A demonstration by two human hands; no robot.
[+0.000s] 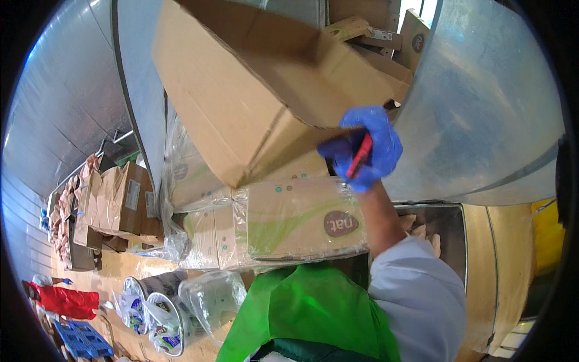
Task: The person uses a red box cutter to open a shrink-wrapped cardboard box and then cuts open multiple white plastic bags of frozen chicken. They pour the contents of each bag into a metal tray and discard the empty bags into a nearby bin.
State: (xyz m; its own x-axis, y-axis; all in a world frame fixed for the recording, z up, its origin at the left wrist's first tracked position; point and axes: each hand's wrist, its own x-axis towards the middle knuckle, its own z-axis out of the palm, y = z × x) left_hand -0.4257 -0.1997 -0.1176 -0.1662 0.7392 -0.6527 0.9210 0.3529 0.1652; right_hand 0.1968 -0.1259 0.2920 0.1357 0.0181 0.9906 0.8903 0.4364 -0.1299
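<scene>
My right hand (365,148), in a blue glove, is raised in front of me and closed around a red and black cutter (359,157). It presses against the lower edge of a large tilted brown cardboard box (253,84) held up near the top of the view. Below that box stands a stack of plastic-wrapped cartons (283,220) printed in green. My left hand is not in view; it may be hidden behind the tilted box. My white sleeve (416,295) and green apron (307,314) fill the bottom.
A big shiny metal hopper (488,102) rises at the right above a metal trough (446,229). More wrapped brown cartons (114,202) sit at the left. White bins lined with bags (154,311) stand on the floor. A person in red (63,300) is at lower left by a blue pallet (81,339).
</scene>
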